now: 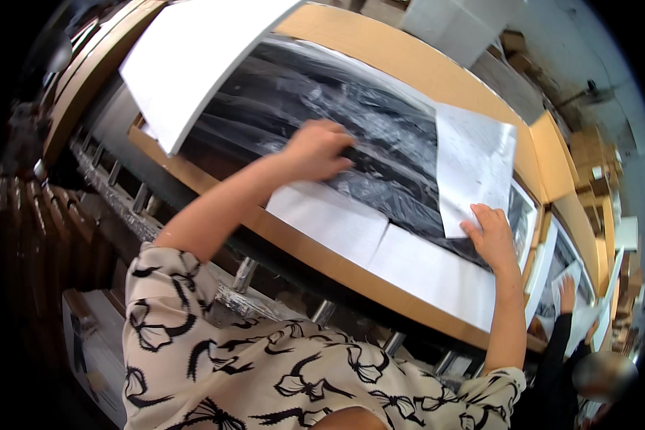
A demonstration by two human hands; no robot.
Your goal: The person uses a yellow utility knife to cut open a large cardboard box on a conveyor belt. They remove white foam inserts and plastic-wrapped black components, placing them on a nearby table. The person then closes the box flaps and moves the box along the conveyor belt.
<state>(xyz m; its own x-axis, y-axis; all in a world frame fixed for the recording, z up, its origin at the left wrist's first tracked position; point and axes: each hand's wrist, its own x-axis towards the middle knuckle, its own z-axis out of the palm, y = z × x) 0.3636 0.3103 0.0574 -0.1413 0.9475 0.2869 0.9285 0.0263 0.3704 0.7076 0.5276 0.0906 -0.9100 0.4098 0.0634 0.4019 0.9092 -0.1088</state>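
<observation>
A long open cardboard box (294, 251) lies before me, holding dark goods wrapped in clear plastic film (387, 107). Over the middle of the wrapped goods is my left hand (317, 150), its fingers curled closed; a small dark bit shows at the fingertips, and I cannot tell what it is. My right hand (491, 233) grips the lower corner of a white sheet (474, 158) between thumb and fingers. That sheet lies across the right end of the wrapped goods. White foam padding (430, 269) lines the box's near side.
A large white foam panel (201, 64) stands tilted over the box's left end. Metal rollers (322, 313) run under the box. To the right, another person's hand (567, 292) touches a second box. Stacked cartons (593, 161) stand at the far right, flat cardboard at the left.
</observation>
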